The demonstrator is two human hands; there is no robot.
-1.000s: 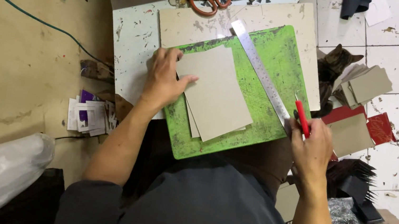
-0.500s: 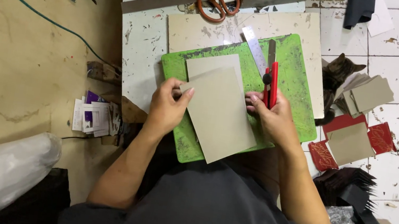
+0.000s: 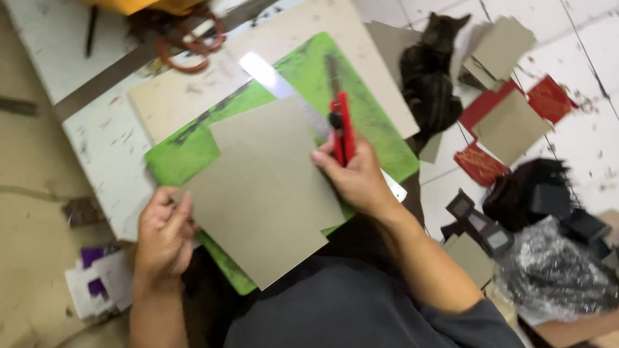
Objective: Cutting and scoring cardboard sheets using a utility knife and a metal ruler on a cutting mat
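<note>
**Red knife and grey cards on the green mat**

The right hand [image 3: 358,180] holds a red knife [image 3: 342,127]. Its long side runs up and away, tip pointing far from the person. The left hand [image 3: 166,232] grips the near left edge of the grey cards [image 3: 265,192]. They lie tilted on the green mat [image 3: 317,76], on the tabletop [image 3: 106,150].

Cardboard sheets [image 3: 265,192] lie on the cutting mat [image 3: 369,109], over the ruler [image 3: 274,81].
</note>
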